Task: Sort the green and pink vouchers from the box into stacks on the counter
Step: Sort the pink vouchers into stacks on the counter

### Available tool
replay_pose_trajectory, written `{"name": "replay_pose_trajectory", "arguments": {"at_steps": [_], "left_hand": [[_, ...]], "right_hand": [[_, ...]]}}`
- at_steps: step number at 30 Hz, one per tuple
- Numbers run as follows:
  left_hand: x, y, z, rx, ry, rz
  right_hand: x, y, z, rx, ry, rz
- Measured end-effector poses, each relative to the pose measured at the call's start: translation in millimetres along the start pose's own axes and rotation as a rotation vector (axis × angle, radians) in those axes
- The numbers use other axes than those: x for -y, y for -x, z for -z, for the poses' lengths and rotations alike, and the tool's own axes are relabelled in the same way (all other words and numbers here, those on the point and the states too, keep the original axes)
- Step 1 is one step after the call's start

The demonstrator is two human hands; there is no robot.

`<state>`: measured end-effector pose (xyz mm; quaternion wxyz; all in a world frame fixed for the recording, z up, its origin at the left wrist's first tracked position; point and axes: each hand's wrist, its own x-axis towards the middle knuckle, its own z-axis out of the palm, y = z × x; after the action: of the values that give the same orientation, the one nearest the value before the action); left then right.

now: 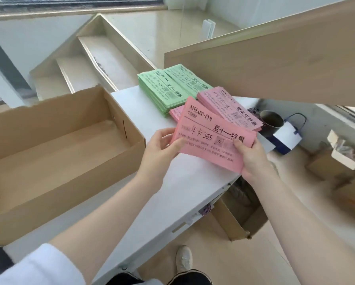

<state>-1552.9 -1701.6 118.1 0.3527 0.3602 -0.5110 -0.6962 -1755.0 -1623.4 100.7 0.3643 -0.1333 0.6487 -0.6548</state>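
Both hands hold a bundle of pink vouchers (209, 138) above the white counter (180, 194). My left hand (161, 150) grips its left end, thumb on top. My right hand (251, 159) pinches its right end, thumb on the printed face. Behind the bundle lie green vouchers (168, 89) in two side-by-side stacks at the counter's far end. To their right lies a pink stack (230, 109), and another pink stack (176, 114) peeks out from under the held bundle. The open cardboard box (55, 145) stands at the left, its inside bare.
A wooden panel (275, 58) juts over the counter's far right. Below the counter's right edge sit a dark cup (271, 122), a white-and-blue bag (287, 136) and cardboard boxes (240, 219) on the floor. Stairs (86, 64) lie beyond the counter.
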Motion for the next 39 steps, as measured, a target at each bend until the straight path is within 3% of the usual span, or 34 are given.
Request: {"name": "replay_pose_trajectory", "arguments": {"at_steps": [3, 6, 12, 16, 20, 26, 30, 33, 39], "left_hand": [[17.7, -28.4, -21.3, -0.035, 0.258, 0.095], [26.6, -52.5, -41.2, -0.112, 0.368, 0.115], [19.1, -85.4, -54.8, -0.316, 0.158, 0.025], [6.6, -101.6, -57.5, -0.307, 0.190, -0.031], [-6.3, -121.3, -65.7, -0.251, 0.224, -0.080], [14.6, -138.5, -69.5, -0.270, 0.027, 0.009], [24.5, -140.5, -64.3, -0.272, 0.001, -0.005], [30.2, -137.9, -60.5, -0.254, -0.026, -0.018], [66.2, -118.5, -65.5, -0.229, 0.002, 0.062]], "right_hand": [[-1.7, -15.9, 8.6, 0.030, -0.086, -0.164], [-4.0, -26.8, 8.3, 0.068, -0.126, -0.253], [0.0, -31.2, 7.4, 0.232, 0.101, -0.117], [2.9, -33.0, 15.3, 0.332, 0.197, -0.128], [8.1, -43.3, 17.4, 0.369, 0.128, -0.089], [4.4, -60.9, 24.3, 0.382, 0.204, -0.117], [4.2, -57.5, 23.2, 0.383, 0.258, -0.046], [3.2, -56.0, 26.6, 0.305, 0.498, 0.088], [8.4, -56.5, 42.2, 0.353, 0.861, 0.352]]}}
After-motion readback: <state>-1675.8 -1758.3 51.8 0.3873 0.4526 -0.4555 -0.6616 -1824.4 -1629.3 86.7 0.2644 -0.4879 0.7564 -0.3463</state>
